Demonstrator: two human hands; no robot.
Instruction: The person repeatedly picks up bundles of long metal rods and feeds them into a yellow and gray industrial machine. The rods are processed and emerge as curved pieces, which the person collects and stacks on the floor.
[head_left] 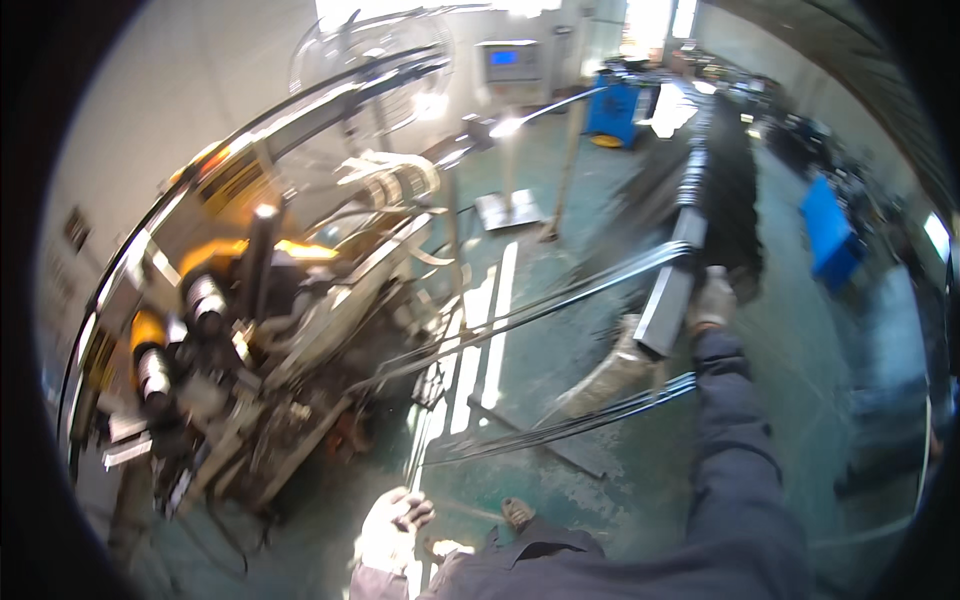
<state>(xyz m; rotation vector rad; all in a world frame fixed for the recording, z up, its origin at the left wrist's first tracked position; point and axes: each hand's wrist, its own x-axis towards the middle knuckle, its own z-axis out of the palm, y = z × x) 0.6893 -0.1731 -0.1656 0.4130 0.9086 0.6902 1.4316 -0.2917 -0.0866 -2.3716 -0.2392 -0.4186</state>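
Note:
My right arm, in a dark sleeve, reaches forward. Its pale-gloved right hand (712, 297) is at the right side of a long grey metal beam (665, 308); blur hides its fingers, and I cannot tell whether it touches the beam. Low in the view, my left hand (392, 528), also in a pale glove, has loosely bent fingers, apart, with nothing visible in them. Thin metal rods (560, 305) run from the machine on the left to the beam. A lower bundle of rods (600, 424) ends near my right forearm.
A machine with yellow and black parts (270, 250) fills the left side. A grey control box (510, 62) with a blue screen is on the far wall. Blue stands (612, 108) and a blue panel (832, 235) stand farther off. A flat bar (540, 438) lies on the green floor.

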